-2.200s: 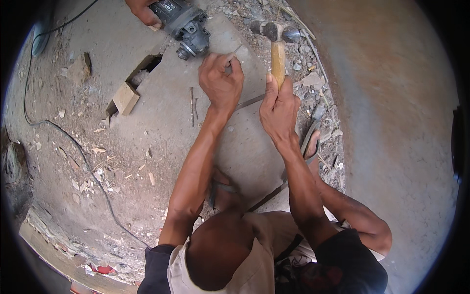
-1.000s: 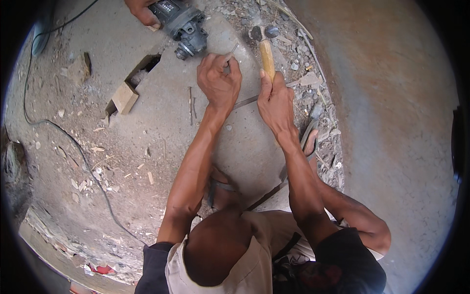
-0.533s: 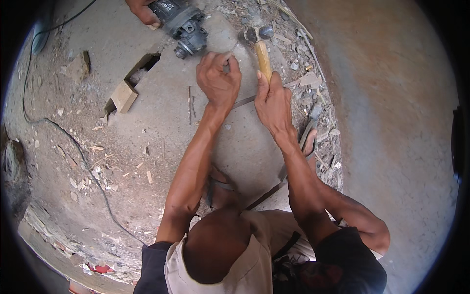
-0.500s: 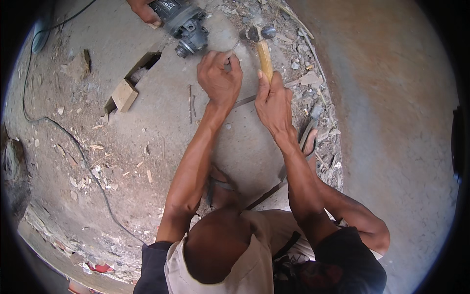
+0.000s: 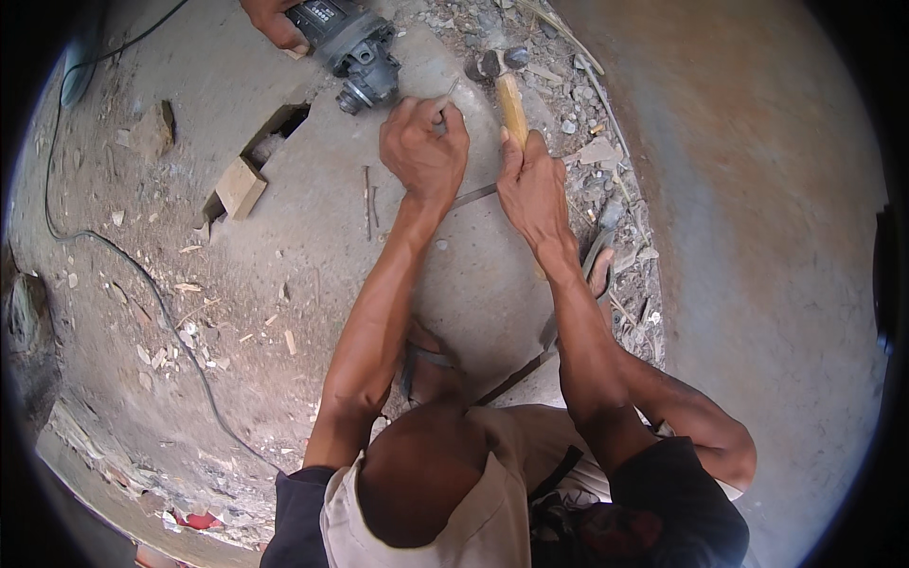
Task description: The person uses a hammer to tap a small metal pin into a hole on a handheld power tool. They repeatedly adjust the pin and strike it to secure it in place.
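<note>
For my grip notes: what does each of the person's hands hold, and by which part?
Right hand: a hammer, by its wooden handle. Left hand: a thin rod, pinched behind its exposed tip.

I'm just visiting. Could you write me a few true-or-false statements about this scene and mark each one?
1. The right hand grips a hammer. True.
2. The left hand holds nothing. False: the left hand pinches a thin metal piece.
3. Another person's hand is on a power tool. True.
4. A cable runs along the right edge. False: the black cable runs down the left side.
</note>
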A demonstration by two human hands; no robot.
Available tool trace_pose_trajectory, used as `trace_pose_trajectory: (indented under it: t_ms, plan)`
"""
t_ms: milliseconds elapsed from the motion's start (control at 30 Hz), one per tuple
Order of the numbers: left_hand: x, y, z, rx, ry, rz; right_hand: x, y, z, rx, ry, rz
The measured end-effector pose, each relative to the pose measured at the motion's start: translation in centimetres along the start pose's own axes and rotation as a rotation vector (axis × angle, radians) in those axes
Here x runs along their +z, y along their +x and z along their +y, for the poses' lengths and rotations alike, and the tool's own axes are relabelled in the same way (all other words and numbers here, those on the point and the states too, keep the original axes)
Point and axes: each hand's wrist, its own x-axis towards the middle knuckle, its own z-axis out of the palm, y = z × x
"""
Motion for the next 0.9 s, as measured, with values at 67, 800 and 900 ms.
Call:
trace_pose_trajectory:
  t_ms: [67,800,900]
  plan:
    - [-0.1,0.1,0.2,-0.024,-0.029,0.007,-1.0,0.5,-0.6,0.013,0.011,-0.015]
    - [-0.1,0.1,0.2,-0.04,-0.016,-0.018,0.2,-0.4,-0.1,-0.093,0.108,0.053]
    - [0.1,0.0,-0.1,-0.032,-0.04,0.0,-0.9,0.6,-0.4,-0.046,0.007,-0.01]
